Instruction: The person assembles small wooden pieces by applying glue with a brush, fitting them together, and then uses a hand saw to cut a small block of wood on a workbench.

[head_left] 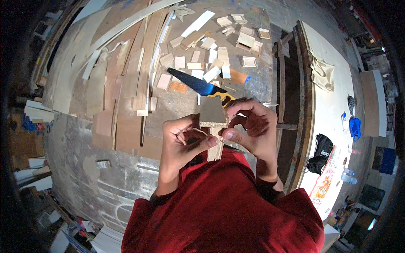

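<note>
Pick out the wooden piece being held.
It's the grey-brown-topped piece pinched between the left hand and right hand; the other pieces lie untouched, many around the saw.

Worn brown work surface (259, 86), blue-bladed saw (192, 80), scattered small wooden pieces (245, 41), long boards (138, 71)

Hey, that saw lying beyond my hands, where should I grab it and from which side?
Best by its yellow handle, probably coming from the near side with the right hand. The saw lies with that end toward you and its dark blade pointing away to the left; the held wood block partly hides the handle, so move that aside first.
</note>
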Tool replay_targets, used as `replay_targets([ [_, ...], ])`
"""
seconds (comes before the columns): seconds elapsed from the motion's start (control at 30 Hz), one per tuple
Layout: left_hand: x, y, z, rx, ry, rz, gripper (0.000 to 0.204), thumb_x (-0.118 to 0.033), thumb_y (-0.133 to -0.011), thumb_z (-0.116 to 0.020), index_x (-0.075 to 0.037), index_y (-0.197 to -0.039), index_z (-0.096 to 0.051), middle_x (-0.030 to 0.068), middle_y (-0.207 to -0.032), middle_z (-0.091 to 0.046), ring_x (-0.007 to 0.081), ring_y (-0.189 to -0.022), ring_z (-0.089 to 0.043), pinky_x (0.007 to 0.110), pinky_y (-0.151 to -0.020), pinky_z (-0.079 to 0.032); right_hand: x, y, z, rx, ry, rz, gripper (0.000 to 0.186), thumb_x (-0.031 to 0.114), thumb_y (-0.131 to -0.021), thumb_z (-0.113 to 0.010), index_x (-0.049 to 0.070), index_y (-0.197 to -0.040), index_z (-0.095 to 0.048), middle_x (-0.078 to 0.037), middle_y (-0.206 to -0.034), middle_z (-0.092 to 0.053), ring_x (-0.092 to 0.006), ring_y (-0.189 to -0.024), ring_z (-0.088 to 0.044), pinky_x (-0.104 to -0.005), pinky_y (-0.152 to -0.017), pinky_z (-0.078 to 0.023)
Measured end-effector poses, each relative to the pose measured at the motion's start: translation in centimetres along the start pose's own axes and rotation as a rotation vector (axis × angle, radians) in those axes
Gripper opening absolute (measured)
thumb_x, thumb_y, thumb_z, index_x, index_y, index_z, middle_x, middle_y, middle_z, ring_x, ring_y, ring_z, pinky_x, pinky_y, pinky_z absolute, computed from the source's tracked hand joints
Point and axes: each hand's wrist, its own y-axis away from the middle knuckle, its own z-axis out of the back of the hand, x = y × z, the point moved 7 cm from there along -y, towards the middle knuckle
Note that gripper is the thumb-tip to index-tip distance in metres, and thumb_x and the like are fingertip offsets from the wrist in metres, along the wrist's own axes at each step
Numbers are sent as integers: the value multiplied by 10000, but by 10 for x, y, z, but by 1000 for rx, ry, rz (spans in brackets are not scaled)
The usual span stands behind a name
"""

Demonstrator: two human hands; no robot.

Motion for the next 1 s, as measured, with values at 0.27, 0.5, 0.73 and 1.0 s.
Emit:
replay_targets([
  [0.27, -4, -3, 3, -2, -45, 40, 308, -5, -777, -811, 100, -1023, -658, 111, -951, -702, 124, -819, -678, 254, -700, -571, -12, -4, 4, 12, -39, -62, 378, -28, -728, -834, -23, -1051, -637, -78, -1012, -675, -134, -916, -641, -291, -810, -544],
  [0.5, 0, -1, 7, 25, -34, 33, 347, -20, -788, -809, 108, -1068, -651, 122, -974, -708, 131, -849, -675, 269, -742, -564, -8, -1, 3, -12, -18, -35, 356, -32, -737, -822, -16, -1037, -631, -69, -991, -668, -132, -901, -641, -284, -802, -542],
  [0.73, -1, -1, 4, 0, -3, 31, 314, -18, -795, -801, 108, -1045, -659, 127, -984, -707, 124, -850, -670, 266, -735, -560, -4, 1, 8, -76, 8, -49, 367, -15, -732, -830, -18, -1038, -628, -69, -989, -667, -129, -901, -643, -275, -779, -544],
  [1.0, 2, -1, 3, 44, -33, 35, 288, -34, -793, -809, 113, -989, -657, 139, -988, -702, 122, -834, -673, 252, -689, -563, -2, 3, 4, -81, 10, -23, 365, -5, -736, -834, -5, -1043, -639, -59, -983, -671, -120, -890, -642, -269, -767, -546],
])
